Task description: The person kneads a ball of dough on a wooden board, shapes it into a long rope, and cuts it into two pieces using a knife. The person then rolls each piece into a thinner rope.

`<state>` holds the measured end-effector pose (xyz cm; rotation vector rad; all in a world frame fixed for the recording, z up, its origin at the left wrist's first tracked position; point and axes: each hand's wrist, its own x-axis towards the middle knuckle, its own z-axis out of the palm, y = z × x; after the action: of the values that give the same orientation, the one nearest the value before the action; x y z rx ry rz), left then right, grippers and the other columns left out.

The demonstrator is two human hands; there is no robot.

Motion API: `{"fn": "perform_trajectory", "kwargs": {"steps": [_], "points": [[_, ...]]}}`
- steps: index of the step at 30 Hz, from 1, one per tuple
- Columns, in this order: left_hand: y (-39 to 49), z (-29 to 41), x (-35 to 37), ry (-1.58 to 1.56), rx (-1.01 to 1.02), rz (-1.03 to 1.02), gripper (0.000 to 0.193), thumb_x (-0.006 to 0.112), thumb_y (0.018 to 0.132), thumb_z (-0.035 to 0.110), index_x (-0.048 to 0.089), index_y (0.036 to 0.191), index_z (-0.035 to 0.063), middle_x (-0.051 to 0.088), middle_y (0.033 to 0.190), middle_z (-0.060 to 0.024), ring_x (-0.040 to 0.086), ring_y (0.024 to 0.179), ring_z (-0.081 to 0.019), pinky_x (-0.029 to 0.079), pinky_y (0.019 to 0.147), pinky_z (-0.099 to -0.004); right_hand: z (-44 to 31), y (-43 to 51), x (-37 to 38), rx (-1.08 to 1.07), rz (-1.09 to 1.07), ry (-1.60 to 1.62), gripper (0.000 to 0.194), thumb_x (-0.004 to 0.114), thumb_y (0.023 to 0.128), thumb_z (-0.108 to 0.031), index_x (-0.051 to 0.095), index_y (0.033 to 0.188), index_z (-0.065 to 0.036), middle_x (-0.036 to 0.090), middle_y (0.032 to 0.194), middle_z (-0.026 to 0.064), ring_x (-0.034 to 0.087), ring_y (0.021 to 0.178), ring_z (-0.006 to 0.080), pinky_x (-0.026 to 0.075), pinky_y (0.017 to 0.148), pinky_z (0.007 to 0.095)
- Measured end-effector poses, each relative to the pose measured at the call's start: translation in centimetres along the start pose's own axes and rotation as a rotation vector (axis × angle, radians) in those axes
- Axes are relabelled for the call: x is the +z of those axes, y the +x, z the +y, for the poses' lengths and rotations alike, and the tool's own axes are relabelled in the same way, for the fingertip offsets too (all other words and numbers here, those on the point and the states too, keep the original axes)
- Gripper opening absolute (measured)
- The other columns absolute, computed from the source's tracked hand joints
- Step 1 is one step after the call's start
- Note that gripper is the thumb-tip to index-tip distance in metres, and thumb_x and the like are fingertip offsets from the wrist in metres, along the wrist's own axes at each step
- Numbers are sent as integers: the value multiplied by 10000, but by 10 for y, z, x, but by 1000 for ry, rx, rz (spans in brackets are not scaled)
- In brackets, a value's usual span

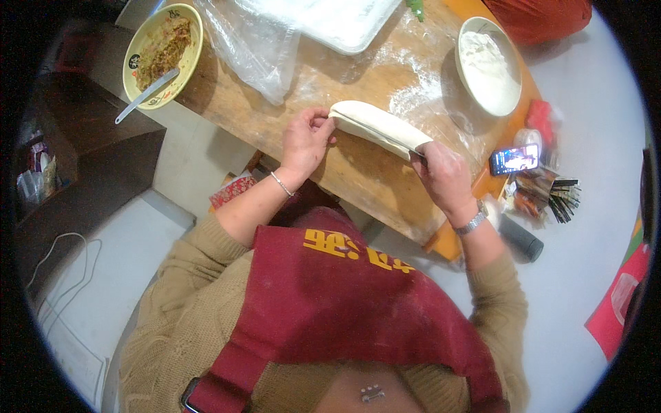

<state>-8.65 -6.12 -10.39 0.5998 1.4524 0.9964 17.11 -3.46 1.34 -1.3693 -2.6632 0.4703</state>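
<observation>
A long, pale folded or rolled piece of dough (379, 124) lies slantwise on the floured wooden table (289, 131). Along its near side runs a thin, dark, straight tool (377, 133); whether it is a knife seen edge-on or a rod is unclear. My right hand (445, 173) grips this tool at the dough's right end. At the left end, the thumb and fingers of my left hand (308, 137) pinch the dough's tip, where the tool's far end also reaches.
Upper left stands a yellow bowl (193, 62) of minced filling with a spoon (150, 95). A plastic bag (258, 62) and a floured white tray (356, 47) lie at the back. Right are a flour bowl (508, 106), a lit phone (515, 159) and a dark bottle (521, 238).
</observation>
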Motion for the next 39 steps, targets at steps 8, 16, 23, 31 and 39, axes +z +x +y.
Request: {"fn": "perform_trajectory", "kwargs": {"steps": [8, 16, 23, 31, 39], "points": [[-1, 3, -1, 26, -42, -10, 177, 639, 1011, 75, 647, 1157, -26, 695, 887, -58, 674, 726, -131, 579, 678, -262, -3, 2, 0, -43, -47, -82, 188, 691, 884, -155, 525, 882, -68, 574, 777, 126, 628, 726, 324, 514, 617, 445], [-3, 9, -1, 87, -56, -5, 222, 643, 1014, 103, 640, 1182, -43, 699, 900, -73, 690, 737, -140, 572, 667, -267, -6, 9, 5, -74, -77, -193, 157, 636, 920, -160, 515, 881, -67, 563, 770, 117, 629, 719, 304, 520, 606, 420], [0, 16, 3, 84, -110, 56, 176, 661, 1003, 114, 624, 1078, -41, 688, 870, -81, 692, 676, -157, 549, 609, -265, -4, 29, 3, -61, -183, -122, 115, 583, 956, -133, 521, 936, -38, 599, 806, 156, 648, 738, 344, 533, 618, 448], [2, 6, 3, 95, -100, 73, 118, 621, 1006, 81, 590, 1058, -19, 662, 826, -70, 688, 667, -161, 544, 596, -274, 8, 41, 25, -106, -218, -87, 88, 556, 952, -113, 518, 980, -39, 617, 821, 164, 656, 714, 364, 538, 616, 467], [-24, 6, 14, 367, 139, 130, 252, 712, 938, 200, 587, 1047, 10, 652, 900, -51, 614, 776, -128, 520, 737, -301, 12, 35, 49, 8, -138, -63, 150, 640, 922, -137, 526, 967, -50, 636, 821, 168, 651, 726, 380, 536, 636, 465]]}}
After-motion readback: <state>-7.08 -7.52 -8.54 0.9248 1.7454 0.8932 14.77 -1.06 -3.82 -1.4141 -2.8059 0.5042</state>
